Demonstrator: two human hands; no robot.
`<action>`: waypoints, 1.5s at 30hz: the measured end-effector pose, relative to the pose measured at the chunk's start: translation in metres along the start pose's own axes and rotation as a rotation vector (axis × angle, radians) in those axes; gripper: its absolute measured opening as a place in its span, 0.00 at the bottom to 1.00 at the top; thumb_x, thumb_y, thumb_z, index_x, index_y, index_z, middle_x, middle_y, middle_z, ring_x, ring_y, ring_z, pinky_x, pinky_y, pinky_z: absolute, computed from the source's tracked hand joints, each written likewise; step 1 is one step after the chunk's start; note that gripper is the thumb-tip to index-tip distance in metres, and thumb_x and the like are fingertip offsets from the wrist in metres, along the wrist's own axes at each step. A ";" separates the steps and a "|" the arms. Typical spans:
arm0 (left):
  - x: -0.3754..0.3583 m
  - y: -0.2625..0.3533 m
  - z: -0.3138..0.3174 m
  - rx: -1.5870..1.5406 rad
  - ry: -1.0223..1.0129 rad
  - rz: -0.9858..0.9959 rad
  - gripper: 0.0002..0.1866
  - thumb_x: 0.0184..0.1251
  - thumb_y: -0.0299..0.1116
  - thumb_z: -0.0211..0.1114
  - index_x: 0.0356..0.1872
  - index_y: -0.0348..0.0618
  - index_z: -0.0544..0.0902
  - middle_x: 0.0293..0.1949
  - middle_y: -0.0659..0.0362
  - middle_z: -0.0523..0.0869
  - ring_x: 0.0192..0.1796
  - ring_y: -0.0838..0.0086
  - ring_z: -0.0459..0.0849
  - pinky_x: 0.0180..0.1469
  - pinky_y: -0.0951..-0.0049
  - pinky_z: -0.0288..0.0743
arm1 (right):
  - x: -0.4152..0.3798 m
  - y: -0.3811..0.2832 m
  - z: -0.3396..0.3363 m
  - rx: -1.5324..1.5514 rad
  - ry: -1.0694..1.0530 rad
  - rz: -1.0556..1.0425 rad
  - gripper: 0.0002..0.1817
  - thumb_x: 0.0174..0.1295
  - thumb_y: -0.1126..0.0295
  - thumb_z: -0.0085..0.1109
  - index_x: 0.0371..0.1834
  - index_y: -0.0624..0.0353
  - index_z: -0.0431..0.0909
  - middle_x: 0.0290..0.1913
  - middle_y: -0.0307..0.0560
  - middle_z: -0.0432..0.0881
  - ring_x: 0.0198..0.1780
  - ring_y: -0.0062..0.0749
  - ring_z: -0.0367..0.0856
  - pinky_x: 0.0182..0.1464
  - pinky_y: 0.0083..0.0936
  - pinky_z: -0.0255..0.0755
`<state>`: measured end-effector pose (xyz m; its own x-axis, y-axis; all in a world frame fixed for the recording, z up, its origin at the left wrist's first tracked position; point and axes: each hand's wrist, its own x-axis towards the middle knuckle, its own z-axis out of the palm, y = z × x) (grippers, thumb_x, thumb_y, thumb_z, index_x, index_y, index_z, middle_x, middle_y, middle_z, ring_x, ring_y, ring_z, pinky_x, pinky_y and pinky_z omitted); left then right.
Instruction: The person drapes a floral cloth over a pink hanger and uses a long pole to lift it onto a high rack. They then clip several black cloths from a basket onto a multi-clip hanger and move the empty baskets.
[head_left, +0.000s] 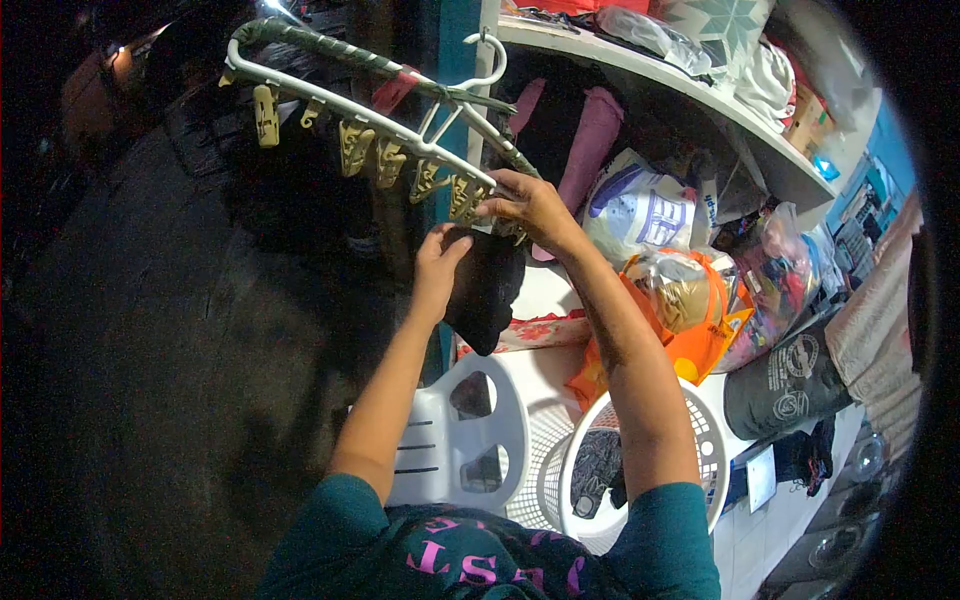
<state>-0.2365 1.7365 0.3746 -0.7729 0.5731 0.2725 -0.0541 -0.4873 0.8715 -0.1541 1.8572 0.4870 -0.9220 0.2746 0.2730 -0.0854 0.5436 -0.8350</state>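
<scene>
A white hanging rack [375, 118] with beige clips [353, 148] along its lower bar hangs in front of me. My left hand [441, 262] grips the upper left edge of a black cloth [486, 295], which hangs down below the clips. At the rack's near end, my right hand [528, 207] has its fingers closed on a beige clip [466, 197] just above the cloth. Whether the clip bites the cloth cannot be made out.
Below stand a white plastic chair [465, 425] and a white basket [712, 440] with dark clothes inside. Bags, among them an orange one [708, 345], fill the right side under a white shelf [640, 62]. A dark bin-like container [785, 385] is further right.
</scene>
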 end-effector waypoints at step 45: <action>-0.014 0.024 0.017 0.002 -0.058 0.131 0.11 0.52 0.21 0.64 0.35 0.43 0.74 0.33 0.65 0.74 0.38 0.81 0.72 0.45 0.79 0.66 | 0.001 0.009 -0.007 -0.160 0.193 -0.121 0.16 0.41 0.64 0.67 0.29 0.62 0.77 0.24 0.49 0.79 0.28 0.30 0.78 0.32 0.27 0.70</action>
<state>-0.2161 1.7277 0.3981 -0.7354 0.5419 0.4068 0.0458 -0.5592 0.8278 -0.1528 1.8677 0.4828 -0.8181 0.3380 0.4652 -0.1155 0.6960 -0.7087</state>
